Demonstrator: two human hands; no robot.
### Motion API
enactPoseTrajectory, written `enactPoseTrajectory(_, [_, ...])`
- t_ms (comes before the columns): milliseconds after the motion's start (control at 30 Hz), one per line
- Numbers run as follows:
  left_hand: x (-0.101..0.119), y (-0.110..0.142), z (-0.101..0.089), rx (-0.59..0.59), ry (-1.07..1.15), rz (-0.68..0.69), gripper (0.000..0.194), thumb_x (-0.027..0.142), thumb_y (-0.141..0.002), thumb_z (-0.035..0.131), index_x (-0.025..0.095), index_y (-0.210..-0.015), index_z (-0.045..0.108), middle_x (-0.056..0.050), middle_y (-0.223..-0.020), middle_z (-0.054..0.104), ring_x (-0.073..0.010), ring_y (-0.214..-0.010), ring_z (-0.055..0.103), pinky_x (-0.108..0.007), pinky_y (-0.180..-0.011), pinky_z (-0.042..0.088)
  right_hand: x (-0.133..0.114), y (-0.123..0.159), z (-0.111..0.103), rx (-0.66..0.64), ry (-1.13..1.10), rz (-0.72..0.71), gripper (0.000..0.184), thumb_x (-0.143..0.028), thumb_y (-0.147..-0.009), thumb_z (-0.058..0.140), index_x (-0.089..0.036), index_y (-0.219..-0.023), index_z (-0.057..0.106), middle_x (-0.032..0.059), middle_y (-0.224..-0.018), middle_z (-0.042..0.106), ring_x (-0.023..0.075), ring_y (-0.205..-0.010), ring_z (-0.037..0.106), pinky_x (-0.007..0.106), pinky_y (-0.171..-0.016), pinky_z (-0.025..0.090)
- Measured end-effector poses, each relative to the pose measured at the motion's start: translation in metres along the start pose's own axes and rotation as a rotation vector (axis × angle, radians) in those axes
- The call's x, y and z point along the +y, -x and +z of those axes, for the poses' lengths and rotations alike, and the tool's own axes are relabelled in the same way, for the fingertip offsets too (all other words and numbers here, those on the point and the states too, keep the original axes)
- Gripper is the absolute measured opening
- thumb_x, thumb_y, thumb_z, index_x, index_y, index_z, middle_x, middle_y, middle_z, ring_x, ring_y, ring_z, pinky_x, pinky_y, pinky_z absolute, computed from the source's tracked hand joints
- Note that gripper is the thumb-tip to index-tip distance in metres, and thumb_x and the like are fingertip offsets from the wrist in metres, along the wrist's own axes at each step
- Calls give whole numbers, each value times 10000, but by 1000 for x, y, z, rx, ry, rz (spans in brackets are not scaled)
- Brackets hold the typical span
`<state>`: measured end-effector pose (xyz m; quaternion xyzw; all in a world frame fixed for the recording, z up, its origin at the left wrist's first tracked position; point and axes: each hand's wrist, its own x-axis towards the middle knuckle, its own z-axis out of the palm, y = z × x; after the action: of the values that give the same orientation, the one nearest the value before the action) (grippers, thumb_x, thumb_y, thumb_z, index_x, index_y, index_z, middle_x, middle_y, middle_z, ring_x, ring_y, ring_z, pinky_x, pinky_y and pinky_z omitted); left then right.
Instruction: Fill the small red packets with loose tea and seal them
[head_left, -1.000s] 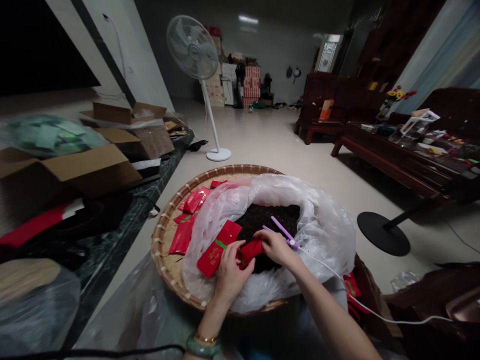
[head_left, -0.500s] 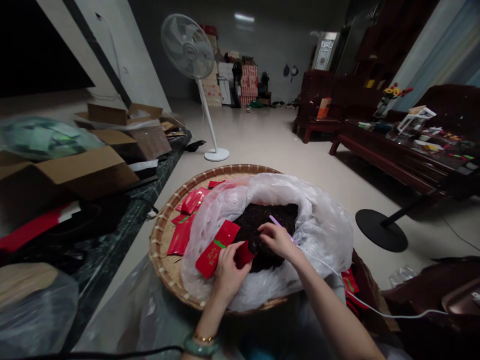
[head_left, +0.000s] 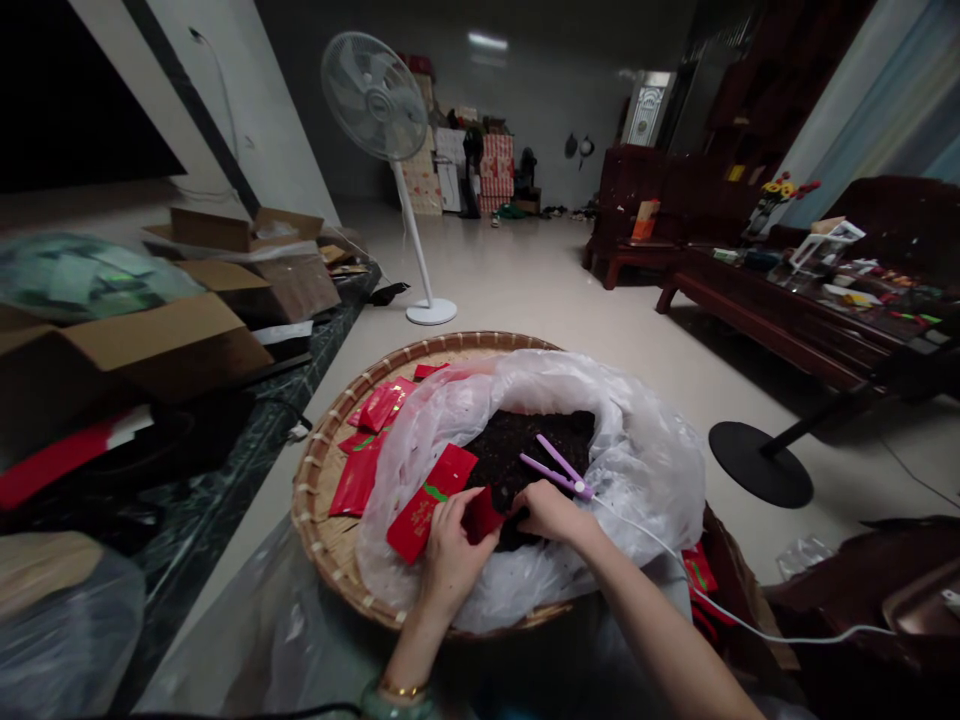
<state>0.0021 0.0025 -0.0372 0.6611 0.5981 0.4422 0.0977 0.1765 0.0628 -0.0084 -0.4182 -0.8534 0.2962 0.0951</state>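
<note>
Red paper packet point(head_left: 482, 515) — pinched in left hand point(head_left: 452, 553), fingers closed; right hand point(head_left: 551, 512) half-curled at purple corded clamp point(head_left: 555, 472) (grip unclear), over dark soil point(head_left: 529, 450).

The left hand point(head_left: 454, 548) enters from 6 o'clock, palm down, its fingers point(head_left: 469, 505) curled into a pinch. The right hand point(head_left: 553, 512) enters from 5 o'clock, its fingers point(head_left: 525, 497) closed and pointing toward 9 o'clock, just beside the left.

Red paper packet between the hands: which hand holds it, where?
The left hand pinches the small red paper packet at its left edge; the right hand touches its right end.
</note>
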Motion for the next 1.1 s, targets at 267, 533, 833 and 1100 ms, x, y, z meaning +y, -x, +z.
enactPoseTrajectory(267, [0,0,2,12,-8,2,410,213,-685,655,198,-1082,558,-71,-936,637,-254,-855,579,-336,-615,486,-21,13,-44,325,-175,75,242,-116,-711,667,-216,-916,746,16,-796,746,187,-703,686,290,-704,515])
enactPoseTrajectory(533, [0,-1,1,20,-8,4,390,217,-700,644,207,-1079,555,-61,-911,632,-246,-835,583,-332,-617,487,-60,16,-53,314,-155,-79,305,-68,-751,602,-237,-970,731,15,-920,745,182,-824,689,279,-772,512])
enactPoseTrajectory(833, [-1,-1,2,20,-4,3,390,220,-699,640,213,-1081,558,-61,-895,626,-246,-811,587,-344,-618,489,-63,10,-43,339,-23,-123,135,-147,-824,617,-203,-852,737,38,-779,721,155,-719,643,248,-681,468])
enactPoseTrajectory(1100, [0,0,2,27,-14,9,382,234,-711,637,202,-1083,560,-68,-895,631,-242,-810,585,-325,-590,481,-61,11,-40,369,-86,-122,69,-172,-796,669,-186,-821,731,38,-757,702,145,-695,621,236,-656,461])
